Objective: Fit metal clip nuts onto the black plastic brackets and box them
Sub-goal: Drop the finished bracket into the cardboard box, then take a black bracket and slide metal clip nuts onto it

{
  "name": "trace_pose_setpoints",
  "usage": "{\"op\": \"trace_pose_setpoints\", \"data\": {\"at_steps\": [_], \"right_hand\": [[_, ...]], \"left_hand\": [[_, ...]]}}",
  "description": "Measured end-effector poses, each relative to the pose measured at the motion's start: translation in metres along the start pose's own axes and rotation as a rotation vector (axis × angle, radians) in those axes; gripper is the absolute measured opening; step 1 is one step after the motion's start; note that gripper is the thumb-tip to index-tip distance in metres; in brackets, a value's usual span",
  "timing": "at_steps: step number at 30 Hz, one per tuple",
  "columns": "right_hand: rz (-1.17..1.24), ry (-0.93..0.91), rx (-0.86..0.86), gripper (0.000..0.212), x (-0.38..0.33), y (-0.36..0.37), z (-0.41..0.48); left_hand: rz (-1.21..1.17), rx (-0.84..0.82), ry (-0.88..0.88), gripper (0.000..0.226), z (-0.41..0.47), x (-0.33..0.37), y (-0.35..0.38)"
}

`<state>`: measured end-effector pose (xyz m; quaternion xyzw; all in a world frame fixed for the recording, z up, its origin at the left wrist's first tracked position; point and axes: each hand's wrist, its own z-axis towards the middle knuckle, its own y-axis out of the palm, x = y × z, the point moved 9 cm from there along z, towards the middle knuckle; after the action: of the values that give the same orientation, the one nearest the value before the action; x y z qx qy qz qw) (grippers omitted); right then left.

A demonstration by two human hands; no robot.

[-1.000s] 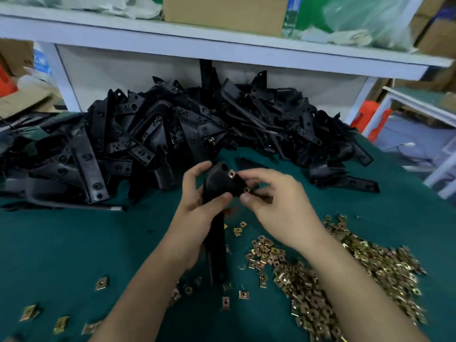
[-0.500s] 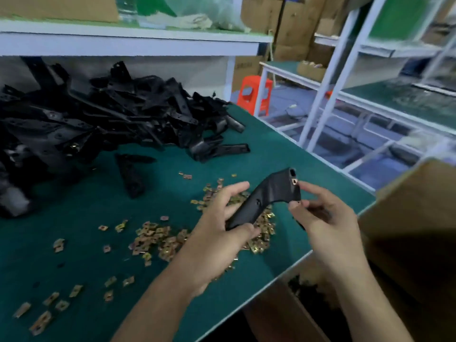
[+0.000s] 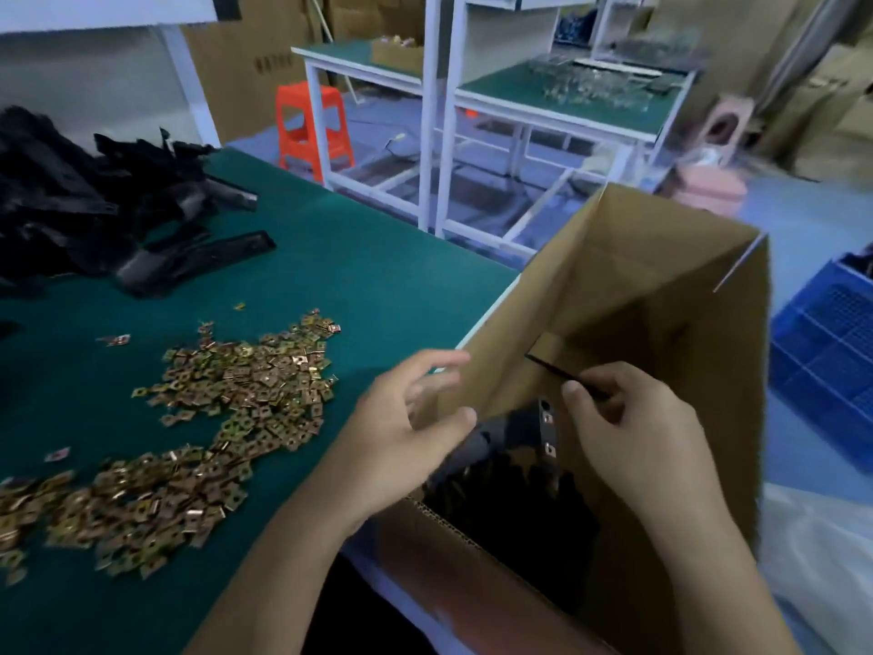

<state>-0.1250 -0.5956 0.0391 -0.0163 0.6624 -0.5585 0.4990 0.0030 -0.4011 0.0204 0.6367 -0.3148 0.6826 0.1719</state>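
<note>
Roughly by size: one green tabletop (image 3: 359,276) fills the left half. One open cardboard box (image 3: 628,276) stands against its right edge, flaps up. A dark heap of boxed brackets (image 3: 510,508) lies at the bottom, too murky to count. One big bracket pile (image 3: 71,205) sits at the tabletop's far left, tangled, not countable. A single long bracket (image 3: 203,255) lies at the pile's front edge. Loose clip nuts (image 3: 245,394), brass coloured, spread in one broad drift across the near left of the tabletop, far too many to count. At least three strays lie apart from the drift.

Behind are two white-framed benches (image 3: 500,85) with green tops and one orange stool (image 3: 314,125). One blue crate (image 3: 831,352) sits on the floor right of the box.

Two hands, both at the box. Left hand (image 3: 401,446) hovers at the box's near-left wall, fingers spread and loose, blurred, holding nothing. Right hand (image 3: 633,427) is over the box mouth, fingers curled, pinching a thin black strip (image 3: 548,366) that pokes out toward the left wall. Just under its thumb one upright bracket (image 3: 543,434) stands on end among the heap. It carries two fitted nuts (image 3: 548,419), one above the other. Cannot tell whether the strip is part of that bracket or a separate piece.
</note>
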Motion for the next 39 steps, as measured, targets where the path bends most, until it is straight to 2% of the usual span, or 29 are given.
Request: {"op": "trace_pose_setpoints", "data": {"at_steps": [5,11,13,17,21,24,26,29,31,34,36,37,39], "right_hand": [[0.040,0.032,-0.096,0.018,-0.006,0.004,0.000],[0.078,-0.130,-0.194,0.001,-0.068,0.061,-0.011],[0.102,-0.233,-0.235,0.003,-0.101,0.089,-0.019],[0.161,-0.448,-0.376,0.037,-0.184,0.160,-0.050],[-0.107,-0.590,-0.765,0.088,-0.250,0.246,-0.102],[-0.274,-0.680,-0.932,0.103,-0.276,0.286,-0.134],[-0.321,-0.723,-0.948,0.102,-0.285,0.298,-0.142],[-0.388,-0.781,-0.904,0.094,-0.293,0.302,-0.144],[-0.385,-0.811,-0.874,0.079,-0.300,0.301,-0.144],[-0.297,-0.840,-0.872,0.052,-0.306,0.300,-0.147],[-0.263,-0.850,-0.844,0.048,-0.305,0.301,-0.148],[-0.225,-0.835,-0.803,0.052,-0.303,0.300,-0.146],[-0.178,-0.830,-0.715,0.059,-0.302,0.296,-0.142]], "left_hand": [[0.025,0.086,0.058,0.039,-0.007,-0.003,-0.025],[0.031,0.264,0.048,0.032,-0.037,-0.006,-0.092],[0.059,0.368,0.058,0.031,-0.056,-0.010,-0.127],[0.129,0.635,-0.043,0.035,-0.108,-0.040,-0.221],[0.189,1.086,-0.232,0.032,-0.203,-0.084,-0.335],[0.203,1.445,-0.364,0.031,-0.287,-0.108,-0.399],[0.243,1.598,-0.512,0.039,-0.332,-0.118,-0.427],[0.374,1.720,-0.632,0.049,-0.373,-0.117,-0.453],[0.485,1.711,-0.698,0.058,-0.379,-0.115,-0.464],[0.516,1.630,-0.795,0.074,-0.371,-0.123,-0.476],[0.545,1.669,-0.774,0.080,-0.373,-0.124,-0.483],[0.549,1.717,-0.732,0.078,-0.378,-0.123,-0.485],[0.557,1.799,-0.646,0.067,-0.387,-0.119,-0.489]]}}
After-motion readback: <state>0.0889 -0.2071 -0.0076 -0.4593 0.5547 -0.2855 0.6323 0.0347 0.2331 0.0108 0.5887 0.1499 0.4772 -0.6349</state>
